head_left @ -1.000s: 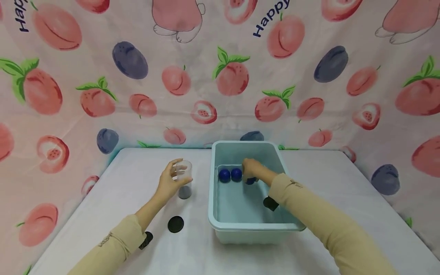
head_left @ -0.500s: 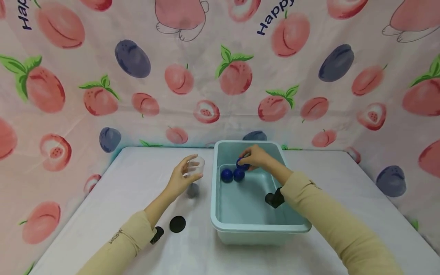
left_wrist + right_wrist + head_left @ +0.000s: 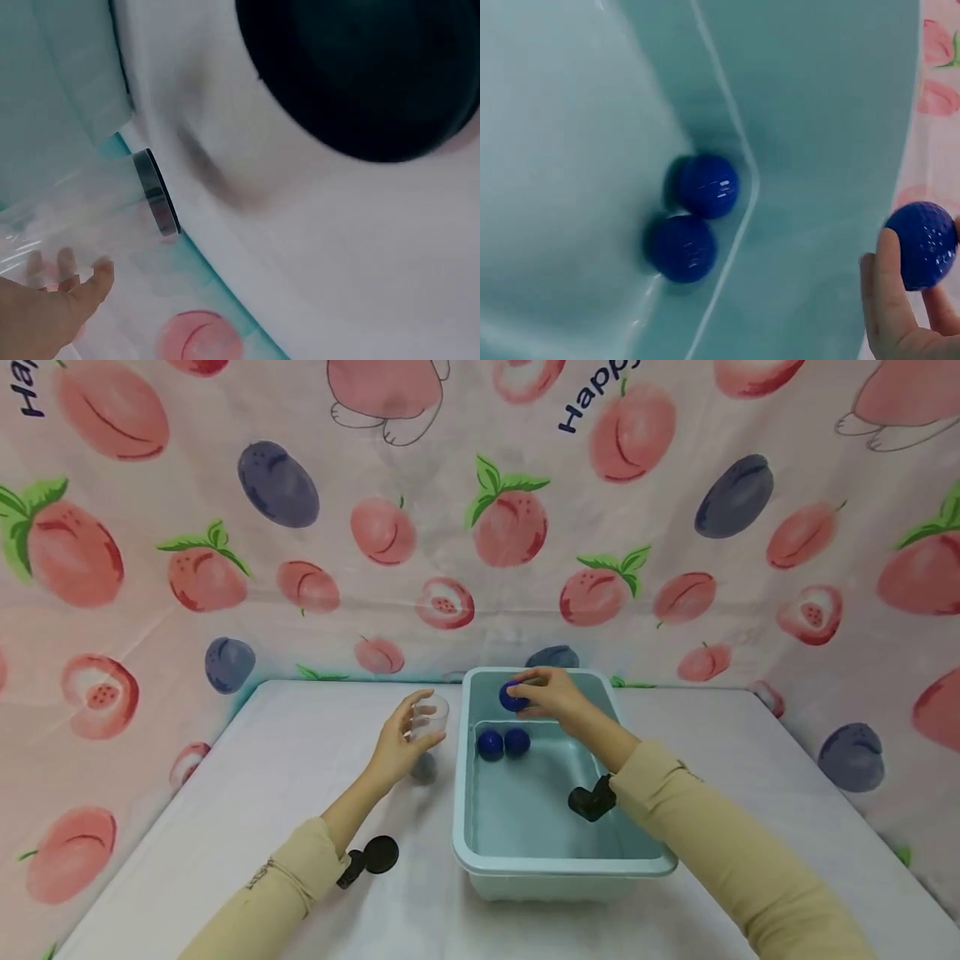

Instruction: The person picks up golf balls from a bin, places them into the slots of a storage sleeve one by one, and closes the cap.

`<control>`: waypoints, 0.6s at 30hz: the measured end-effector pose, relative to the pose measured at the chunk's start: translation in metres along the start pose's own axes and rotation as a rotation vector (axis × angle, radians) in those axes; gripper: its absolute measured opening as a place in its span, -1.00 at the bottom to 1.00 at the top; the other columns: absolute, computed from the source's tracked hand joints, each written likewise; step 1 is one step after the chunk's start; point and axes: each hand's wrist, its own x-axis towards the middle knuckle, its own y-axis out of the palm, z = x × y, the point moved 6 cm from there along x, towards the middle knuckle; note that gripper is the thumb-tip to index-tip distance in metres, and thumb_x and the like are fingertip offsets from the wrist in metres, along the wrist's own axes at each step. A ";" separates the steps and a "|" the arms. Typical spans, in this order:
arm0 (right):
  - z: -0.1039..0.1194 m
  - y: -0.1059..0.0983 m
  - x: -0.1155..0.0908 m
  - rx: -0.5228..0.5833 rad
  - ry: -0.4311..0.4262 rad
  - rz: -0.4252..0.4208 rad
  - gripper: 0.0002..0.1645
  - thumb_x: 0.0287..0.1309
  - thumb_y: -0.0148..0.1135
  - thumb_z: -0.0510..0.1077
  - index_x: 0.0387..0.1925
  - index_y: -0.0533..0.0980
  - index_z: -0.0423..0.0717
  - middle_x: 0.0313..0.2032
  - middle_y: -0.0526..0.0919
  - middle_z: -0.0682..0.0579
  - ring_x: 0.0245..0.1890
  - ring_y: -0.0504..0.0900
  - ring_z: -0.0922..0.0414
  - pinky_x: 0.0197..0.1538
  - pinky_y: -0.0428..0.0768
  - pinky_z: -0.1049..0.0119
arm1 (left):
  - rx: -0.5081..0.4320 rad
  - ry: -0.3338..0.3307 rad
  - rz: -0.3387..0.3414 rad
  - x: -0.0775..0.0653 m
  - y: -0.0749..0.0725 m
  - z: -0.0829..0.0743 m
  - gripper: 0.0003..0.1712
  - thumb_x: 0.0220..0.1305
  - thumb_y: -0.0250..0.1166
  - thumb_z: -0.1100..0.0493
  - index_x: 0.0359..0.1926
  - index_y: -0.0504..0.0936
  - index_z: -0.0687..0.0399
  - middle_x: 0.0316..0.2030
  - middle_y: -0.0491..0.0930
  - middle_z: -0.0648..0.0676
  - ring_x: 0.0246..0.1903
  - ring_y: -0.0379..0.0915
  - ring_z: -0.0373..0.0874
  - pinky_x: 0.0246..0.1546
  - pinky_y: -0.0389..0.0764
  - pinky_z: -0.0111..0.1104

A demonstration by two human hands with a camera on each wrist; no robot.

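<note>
A glossy dark-blue ball [image 3: 512, 696], pinched between the curved fingers and thumb of the right hand [image 3: 553, 692], hangs near the back rim of a pale blue-green plastic bin [image 3: 562, 865]; a second ago it was low in the bin, beside its fellows. The lift from the bin floor therefore appears complete. Two matching blue balls [image 3: 491, 745] [image 3: 517, 742] remain on that floor, near the back. The left hand [image 3: 396, 739], partly spread and curved round a clear cylindrical container [image 3: 90, 210] with a dark base, has shifted closer to the bin. A flat black disc [image 3: 381, 854] lies on the white table [image 3: 720, 777]. The left hand masks part of the container; whether its base touches the table cannot be told. The right wrist view crops the right hand.
</note>
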 end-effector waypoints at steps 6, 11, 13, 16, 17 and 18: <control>0.016 0.003 -0.001 0.127 -0.025 0.009 -0.49 0.27 0.10 -0.23 0.22 0.32 -0.29 0.19 0.38 -0.23 0.04 0.53 0.00 0.10 0.55 0.13 | 0.038 0.009 0.000 0.002 -0.004 -0.005 -0.31 0.09 0.38 0.28 0.26 0.36 0.04 0.08 0.52 0.30 0.10 0.42 0.21 0.08 0.46 0.06; 0.021 0.017 -0.001 0.158 -0.033 0.061 -0.51 0.27 0.11 -0.24 0.20 0.34 -0.32 0.07 0.43 -0.18 -0.20 0.60 0.17 0.13 0.53 0.09 | 0.054 -0.005 0.006 0.003 -0.001 -0.014 -0.31 0.05 0.41 0.29 0.24 0.41 0.05 0.05 0.55 0.29 0.11 0.40 0.17 0.17 0.39 0.04; 0.023 0.025 -0.001 0.159 -0.041 0.081 -0.51 0.26 0.13 -0.24 0.19 0.34 -0.32 0.04 0.46 -0.18 -0.28 0.60 0.21 0.13 0.52 0.07 | 0.052 -0.009 0.006 0.004 0.000 -0.017 -0.30 0.02 0.42 0.31 0.23 0.42 0.06 0.03 0.56 0.28 0.12 0.38 0.14 0.23 0.33 0.04; 0.026 0.038 0.000 0.149 -0.064 0.102 -0.51 0.25 0.16 -0.21 0.16 0.35 -0.32 0.05 0.47 -0.21 -0.28 0.61 0.19 0.12 0.53 0.08 | 0.048 -0.012 0.015 0.004 0.002 -0.022 -0.31 0.02 0.42 0.31 0.22 0.43 0.07 0.03 0.56 0.28 0.13 0.37 0.13 0.26 0.28 0.03; 0.027 0.041 0.000 0.144 -0.070 0.105 -0.52 0.24 0.16 -0.21 0.15 0.36 -0.32 0.05 0.47 -0.22 -0.25 0.61 0.17 0.12 0.53 0.08 | 0.049 -0.012 0.019 0.004 0.003 -0.023 -0.31 0.03 0.42 0.31 0.23 0.43 0.07 0.03 0.56 0.28 0.13 0.38 0.13 0.27 0.27 0.03; 0.028 0.045 0.000 0.142 -0.074 0.107 -0.52 0.23 0.17 -0.21 0.14 0.36 -0.32 0.06 0.47 -0.23 -0.21 0.62 0.13 0.12 0.53 0.07 | 0.049 -0.014 0.025 0.004 0.003 -0.023 -0.31 0.03 0.42 0.31 0.23 0.42 0.08 0.03 0.56 0.28 0.12 0.39 0.13 0.27 0.28 0.03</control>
